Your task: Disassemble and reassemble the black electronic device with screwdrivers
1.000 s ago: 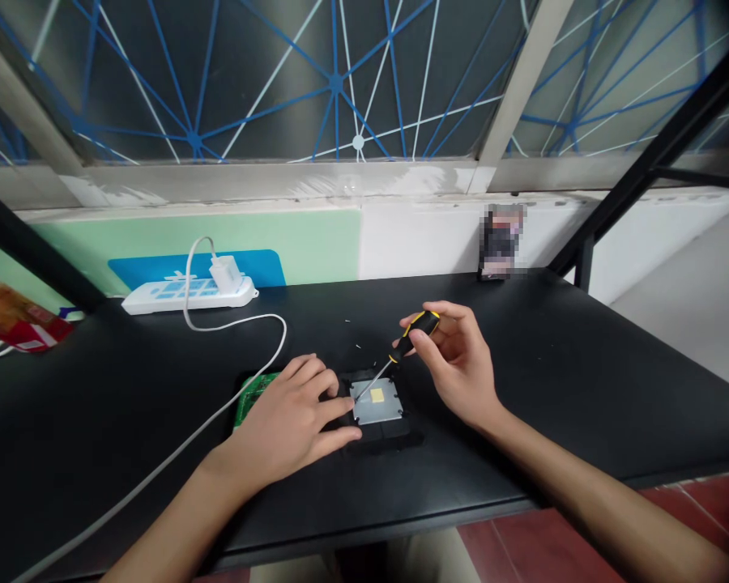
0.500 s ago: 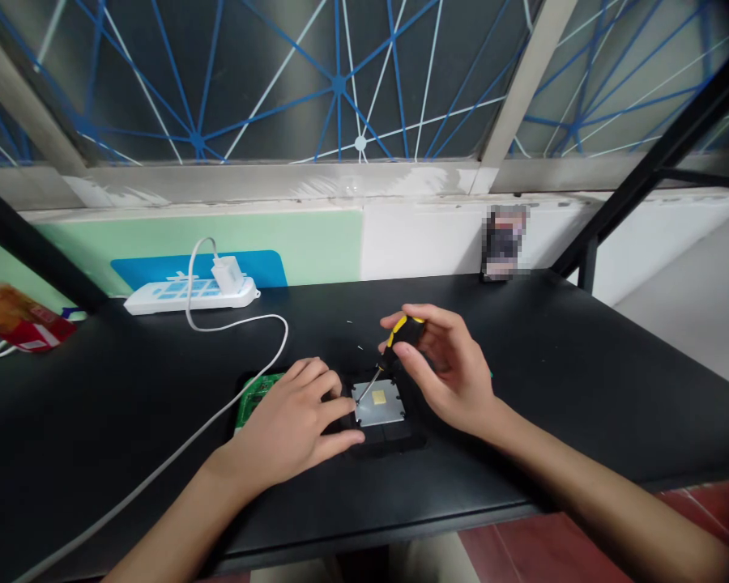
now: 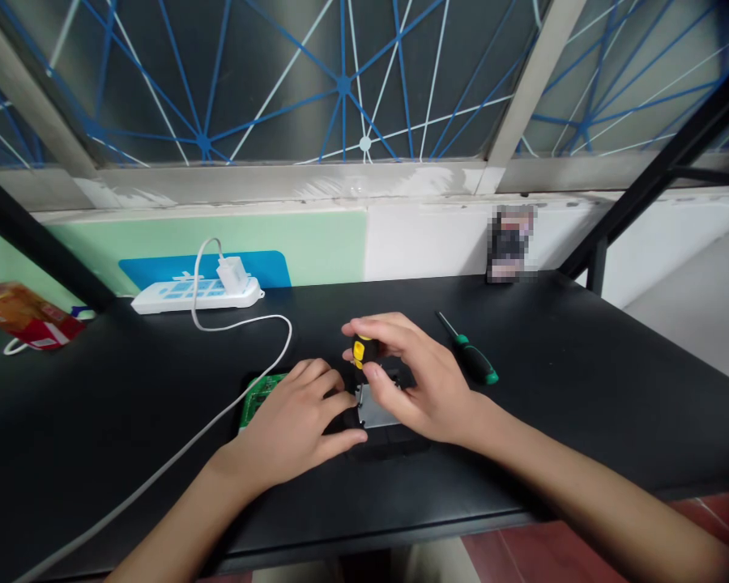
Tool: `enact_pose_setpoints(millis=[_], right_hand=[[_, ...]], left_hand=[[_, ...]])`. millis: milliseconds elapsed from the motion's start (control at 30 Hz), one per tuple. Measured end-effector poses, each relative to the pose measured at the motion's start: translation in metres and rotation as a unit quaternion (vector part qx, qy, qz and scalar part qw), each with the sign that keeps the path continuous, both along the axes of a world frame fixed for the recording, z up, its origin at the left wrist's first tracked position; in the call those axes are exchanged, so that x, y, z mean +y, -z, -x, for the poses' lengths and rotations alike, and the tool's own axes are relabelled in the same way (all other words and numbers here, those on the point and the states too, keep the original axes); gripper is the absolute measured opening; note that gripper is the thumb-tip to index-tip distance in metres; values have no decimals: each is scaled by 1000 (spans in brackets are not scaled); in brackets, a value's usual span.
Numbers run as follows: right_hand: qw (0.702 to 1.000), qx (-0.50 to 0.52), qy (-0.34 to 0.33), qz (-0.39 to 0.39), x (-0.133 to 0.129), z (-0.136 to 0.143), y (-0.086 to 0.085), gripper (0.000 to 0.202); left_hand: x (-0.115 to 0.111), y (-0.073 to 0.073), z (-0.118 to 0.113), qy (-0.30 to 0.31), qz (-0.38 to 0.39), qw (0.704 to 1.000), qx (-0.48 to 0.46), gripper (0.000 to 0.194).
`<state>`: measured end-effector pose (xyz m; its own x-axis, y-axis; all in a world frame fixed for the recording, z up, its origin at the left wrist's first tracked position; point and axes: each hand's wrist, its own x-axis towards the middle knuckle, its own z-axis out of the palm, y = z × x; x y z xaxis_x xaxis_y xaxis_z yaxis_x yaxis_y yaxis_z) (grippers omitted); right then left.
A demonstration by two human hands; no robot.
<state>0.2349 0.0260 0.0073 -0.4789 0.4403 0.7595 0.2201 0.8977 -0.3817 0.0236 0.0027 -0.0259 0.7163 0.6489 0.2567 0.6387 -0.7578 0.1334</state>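
My right hand [image 3: 422,380] is closed round a small screwdriver [image 3: 365,350] with a stubby black-and-yellow handle. Its shaft points down to the left edge of a silver metal plate [image 3: 375,411], which is fixed in a black device casing [image 3: 385,447]. My left hand [image 3: 300,421] lies over the casing's left part, thumb and index finger on either side of a black portion beside the plate. Beyond its fingers a green circuit board [image 3: 256,398] shows in part. My right hand hides much of the plate.
A green-and-black screwdriver [image 3: 474,356] lies right of my right hand. A white power strip [image 3: 203,298] with a plugged-in charger [image 3: 232,275] stands at the back left; its white cable [image 3: 219,421] crosses near my left hand. A bottle [image 3: 30,316] lies far left. A pixelated object [image 3: 510,244] leans against the wall.
My right hand has moved left and tipped the screwdriver more upright at the plate's left edge, uncovering the green-and-black screwdriver. My left hand stays in place on the casing.
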Motion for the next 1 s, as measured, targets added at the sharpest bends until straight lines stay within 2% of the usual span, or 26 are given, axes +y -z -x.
enact_pose_setpoints(millis=[200, 400, 567, 633, 767, 900, 1000], right_hand=[[1000, 9, 23, -19, -1, 8, 3, 56], [994, 65, 85, -32, 4, 14, 12, 47], [991, 118, 27, 49, 2, 13, 22, 46], [990, 128, 9, 60, -1, 13, 23, 48], [988, 149, 30, 18, -4, 13, 20, 50], [980, 169, 98, -37, -1, 12, 22, 42], [981, 172, 85, -18, -1, 12, 26, 34]], left_hand=[[0, 2, 0, -10, -12, 1000, -10, 40], [-2, -1, -2, -27, 35, 998, -35, 70], [-2, -7, -5, -19, 84, 995, -40, 73], [-2, -8, -6, -10, 86, 996, -38, 76], [0, -6, -8, -9, 80, 996, -31, 85], [1, -1, -7, -11, 83, 996, -27, 91], [2, 1, -6, -7, 85, 996, -18, 92]])
